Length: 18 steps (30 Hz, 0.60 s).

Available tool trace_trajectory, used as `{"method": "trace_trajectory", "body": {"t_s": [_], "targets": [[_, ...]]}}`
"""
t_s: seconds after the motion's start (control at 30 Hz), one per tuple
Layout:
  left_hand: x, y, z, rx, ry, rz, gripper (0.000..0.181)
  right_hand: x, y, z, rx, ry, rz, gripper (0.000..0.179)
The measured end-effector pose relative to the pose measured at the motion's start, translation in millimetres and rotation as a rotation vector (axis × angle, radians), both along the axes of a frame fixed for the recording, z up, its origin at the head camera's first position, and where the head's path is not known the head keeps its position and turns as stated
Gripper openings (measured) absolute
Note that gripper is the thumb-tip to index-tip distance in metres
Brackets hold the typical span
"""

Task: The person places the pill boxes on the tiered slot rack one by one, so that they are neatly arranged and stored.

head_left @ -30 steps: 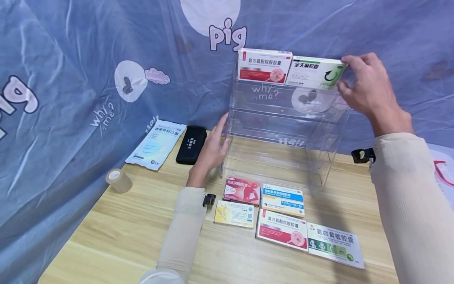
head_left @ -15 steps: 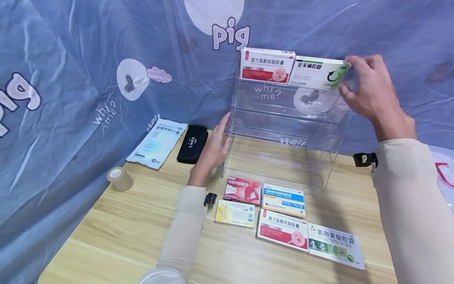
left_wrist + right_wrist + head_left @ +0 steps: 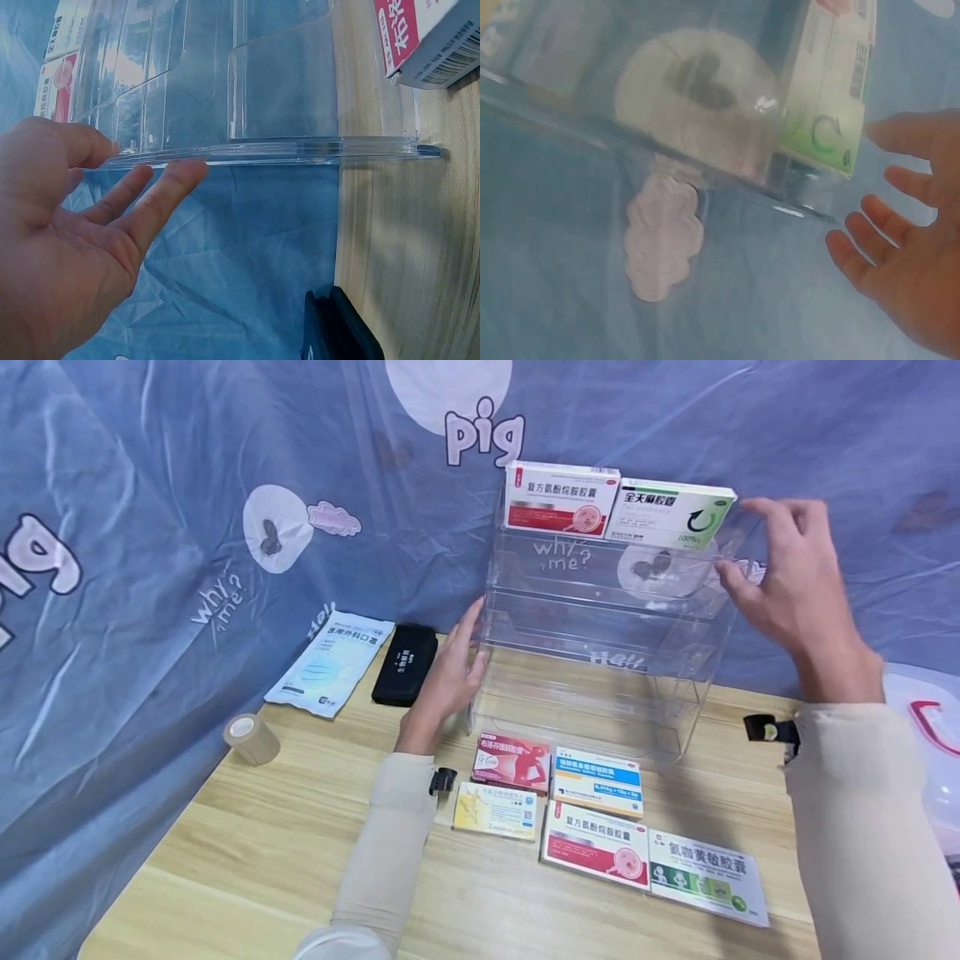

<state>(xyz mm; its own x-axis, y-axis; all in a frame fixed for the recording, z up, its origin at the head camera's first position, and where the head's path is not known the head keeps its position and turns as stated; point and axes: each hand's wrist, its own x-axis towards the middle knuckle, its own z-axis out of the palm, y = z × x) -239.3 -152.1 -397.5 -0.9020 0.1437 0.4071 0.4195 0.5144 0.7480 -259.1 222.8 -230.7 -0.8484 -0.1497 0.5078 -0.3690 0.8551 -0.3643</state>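
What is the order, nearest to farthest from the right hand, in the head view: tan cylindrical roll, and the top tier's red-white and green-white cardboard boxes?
1. Green-white cardboard box, left of the right hand.
2. Red-white cardboard box, farther left.
3. Tan cylindrical roll, lower, leftmost.

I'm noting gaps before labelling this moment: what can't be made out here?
- Right wrist: lettering on the green-and-white box, blurred; the right hand, cut off by the right edge.
- Left wrist: the red box, cut off by the top and right edges; the black case, by the bottom edge.
- Head: fine print on the white-and-yellow box, too small to read.
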Motion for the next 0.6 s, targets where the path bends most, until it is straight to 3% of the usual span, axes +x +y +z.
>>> {"method": "trace_trajectory", "body": {"t_s": [0.4,0.6], "targets": [[0.9,-0.4,-2.4,0.003,-0.006,0.009,0.083,45.4,-7.5,-60.5,-0.063,0.134,0.077,0.066],[-0.8,-0.3,-3.1,0.002,0.01,0.004,0.082,66.1,-24.3,-88.5,0.004,0.077,0.199,0.049]]}}
